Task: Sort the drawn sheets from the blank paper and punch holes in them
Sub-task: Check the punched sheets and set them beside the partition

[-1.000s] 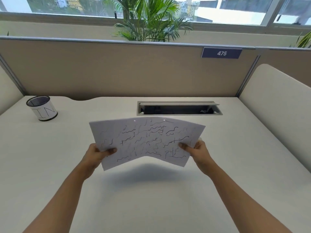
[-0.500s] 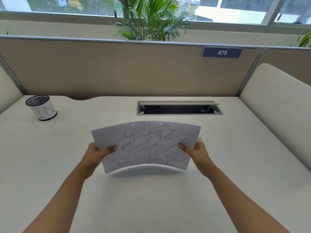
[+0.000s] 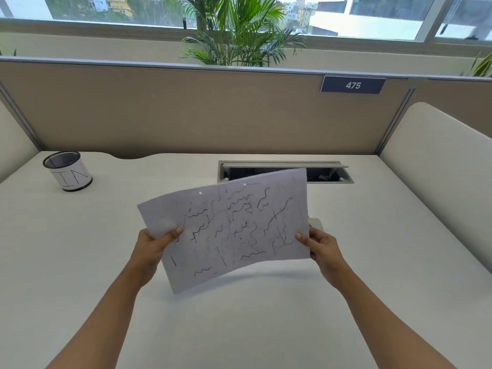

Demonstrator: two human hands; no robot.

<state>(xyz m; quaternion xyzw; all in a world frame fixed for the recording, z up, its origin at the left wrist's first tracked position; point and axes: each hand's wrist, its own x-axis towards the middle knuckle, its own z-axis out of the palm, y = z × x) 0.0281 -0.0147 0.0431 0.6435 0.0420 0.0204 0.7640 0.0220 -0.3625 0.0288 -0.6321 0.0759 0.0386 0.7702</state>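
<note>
Both of my hands hold up a stack of drawn sheets [image 3: 229, 230] covered in black squiggles, above the middle of the white desk [image 3: 80, 262]. Two small punched holes show near its top edge. My left hand [image 3: 153, 247] pinches the sheets' left edge with the thumb on top. My right hand [image 3: 320, 249] grips the right edge the same way. The sheets tilt, right side higher, and bow slightly. A pale object [image 3: 315, 224] peeks out on the desk just behind the sheets' right edge; I cannot tell what it is.
A black mesh cup [image 3: 68, 171] with a white label stands at the desk's far left. An open cable tray [image 3: 330, 173] is set into the desk behind the sheets. Beige partitions [image 3: 186, 110] close the back and sides.
The sheets have risen and tilted, the right side lifting toward the cable tray. Both hands keep the same hold on the edges.
</note>
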